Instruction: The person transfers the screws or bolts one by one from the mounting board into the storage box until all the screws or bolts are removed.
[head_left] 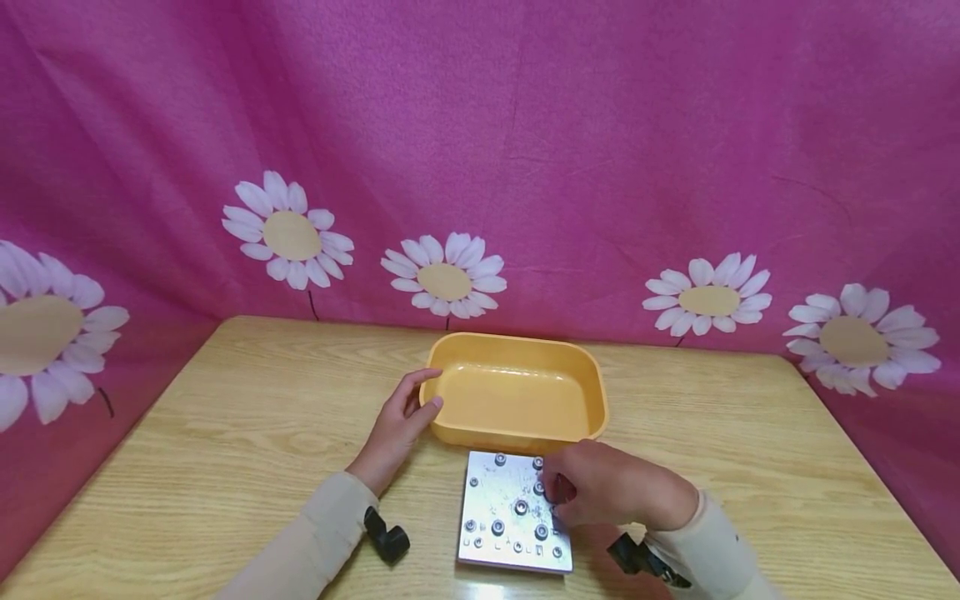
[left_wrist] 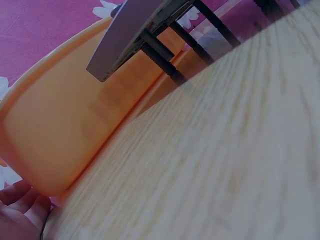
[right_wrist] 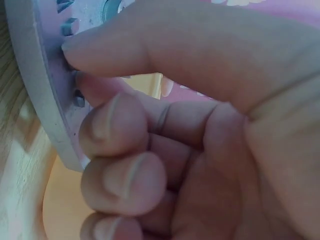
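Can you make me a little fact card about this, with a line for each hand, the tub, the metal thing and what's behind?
Left hand: at the tub's left end, thumb over the rim
Right hand: thumb and index finger seem to pinch a bolt, mostly hidden
Tub: yellow-orange, nothing inside
Metal plate: in front of the tub, bolts through it, threads showing underneath
Table: wood-grained
Behind: pink cloth, white daisies

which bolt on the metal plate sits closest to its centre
The bolt at the middle of the metal plate, left of the right hand; the other visible bolts sit nearer the plate's edges.
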